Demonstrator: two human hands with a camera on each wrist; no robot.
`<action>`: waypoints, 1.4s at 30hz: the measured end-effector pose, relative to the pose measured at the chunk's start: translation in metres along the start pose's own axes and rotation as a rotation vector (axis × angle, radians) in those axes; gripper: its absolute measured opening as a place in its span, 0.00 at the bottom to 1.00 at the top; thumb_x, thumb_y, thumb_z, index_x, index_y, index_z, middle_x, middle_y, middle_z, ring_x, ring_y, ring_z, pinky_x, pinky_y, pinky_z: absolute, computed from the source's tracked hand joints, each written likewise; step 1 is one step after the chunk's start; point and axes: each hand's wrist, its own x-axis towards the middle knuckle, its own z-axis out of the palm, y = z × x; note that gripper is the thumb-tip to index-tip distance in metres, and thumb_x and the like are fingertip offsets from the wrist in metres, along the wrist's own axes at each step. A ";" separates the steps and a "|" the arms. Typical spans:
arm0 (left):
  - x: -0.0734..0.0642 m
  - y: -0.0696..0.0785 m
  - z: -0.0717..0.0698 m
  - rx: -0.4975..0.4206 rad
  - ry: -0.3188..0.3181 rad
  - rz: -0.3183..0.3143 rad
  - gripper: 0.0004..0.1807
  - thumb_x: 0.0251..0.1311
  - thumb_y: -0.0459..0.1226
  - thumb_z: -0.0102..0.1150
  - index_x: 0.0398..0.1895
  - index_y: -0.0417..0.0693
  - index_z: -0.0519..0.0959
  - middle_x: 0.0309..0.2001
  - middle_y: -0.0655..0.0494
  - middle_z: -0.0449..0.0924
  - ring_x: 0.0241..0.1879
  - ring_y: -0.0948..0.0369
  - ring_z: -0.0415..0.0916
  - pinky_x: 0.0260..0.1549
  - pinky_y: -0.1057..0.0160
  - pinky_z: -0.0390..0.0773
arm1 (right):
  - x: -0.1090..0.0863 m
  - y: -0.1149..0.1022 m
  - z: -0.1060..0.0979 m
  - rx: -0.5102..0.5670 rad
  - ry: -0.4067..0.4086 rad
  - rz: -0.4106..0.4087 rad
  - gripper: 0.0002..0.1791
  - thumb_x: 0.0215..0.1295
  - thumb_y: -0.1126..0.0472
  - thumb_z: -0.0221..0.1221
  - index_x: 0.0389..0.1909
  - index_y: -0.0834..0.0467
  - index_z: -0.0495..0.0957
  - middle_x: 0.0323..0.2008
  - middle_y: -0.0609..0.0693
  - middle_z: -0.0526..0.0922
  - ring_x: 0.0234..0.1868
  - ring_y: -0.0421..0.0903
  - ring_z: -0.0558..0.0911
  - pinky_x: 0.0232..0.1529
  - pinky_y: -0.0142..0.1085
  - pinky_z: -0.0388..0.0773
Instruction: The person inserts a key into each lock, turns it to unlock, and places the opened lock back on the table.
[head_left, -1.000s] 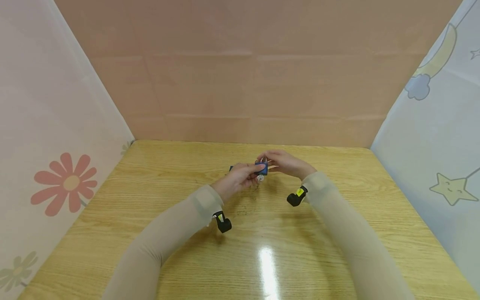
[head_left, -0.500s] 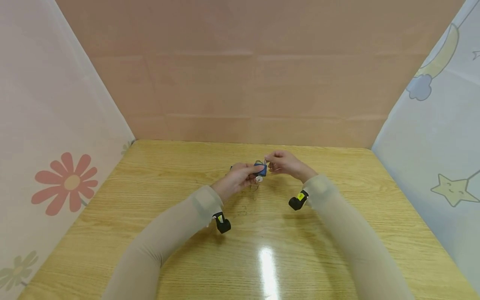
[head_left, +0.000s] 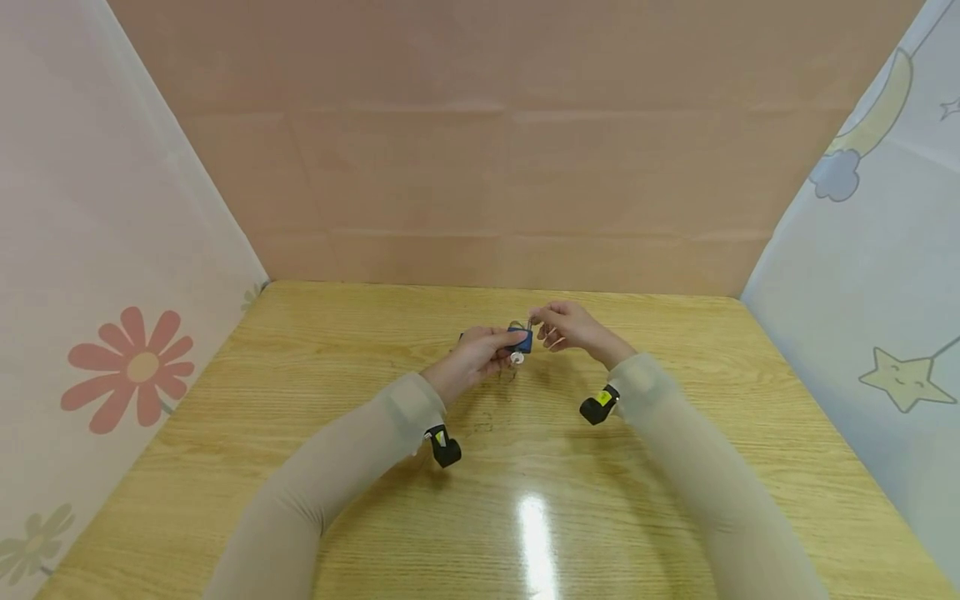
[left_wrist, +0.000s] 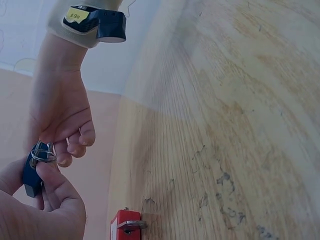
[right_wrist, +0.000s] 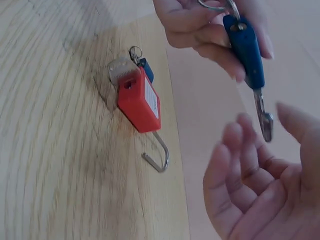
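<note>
My left hand [head_left: 480, 350] grips a small blue padlock [head_left: 520, 339] above the table, thumb across its face. A key with a pale head [head_left: 517, 358] hangs below it, with a metal ring [left_wrist: 44, 154] showing in the left wrist view. The padlock's metal shackle [right_wrist: 264, 117] sticks out towards my right hand [head_left: 572, 325]. In the right wrist view, the right thumb and loosely bent fingers surround the shackle's end, with gaps visible. On the table lies a red padlock [right_wrist: 139, 102] with its own shackle [right_wrist: 164, 156]; my left hand hides it in the head view.
Beside the red padlock are a key [right_wrist: 122, 70] and a small blue object [right_wrist: 146, 70] with a ring. The wooden table [head_left: 360, 500] meets a brown back wall [head_left: 480, 167] and patterned side walls. Each wrist wears a black camera [head_left: 446, 450].
The right fingers have moved from behind the padlock to the right end of its shackle, and the hand has shifted slightly right. The shackle looks turned. The left hand keeps its grip.
</note>
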 end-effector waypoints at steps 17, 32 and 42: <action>0.001 0.002 -0.001 -0.009 0.040 -0.030 0.14 0.60 0.37 0.65 0.46 0.37 0.80 0.32 0.52 0.80 0.22 0.64 0.72 0.25 0.71 0.77 | -0.025 0.027 -0.040 -0.442 0.100 0.146 0.23 0.77 0.55 0.40 0.54 0.71 0.71 0.39 0.63 0.80 0.39 0.56 0.82 0.40 0.43 0.79; 0.013 0.003 0.017 0.153 0.033 0.036 0.15 0.61 0.38 0.64 0.46 0.36 0.78 0.33 0.52 0.80 0.21 0.66 0.74 0.32 0.66 0.80 | -0.032 0.029 -0.044 -0.455 0.017 0.190 0.23 0.78 0.57 0.41 0.56 0.73 0.70 0.39 0.61 0.81 0.36 0.51 0.81 0.43 0.44 0.81; 0.025 -0.006 0.048 0.599 0.107 0.072 0.13 0.60 0.37 0.65 0.41 0.35 0.83 0.48 0.43 0.82 0.28 0.60 0.81 0.41 0.56 0.84 | -0.029 0.031 -0.042 -0.443 0.029 0.210 0.24 0.78 0.56 0.40 0.56 0.73 0.69 0.39 0.61 0.80 0.35 0.50 0.81 0.41 0.42 0.80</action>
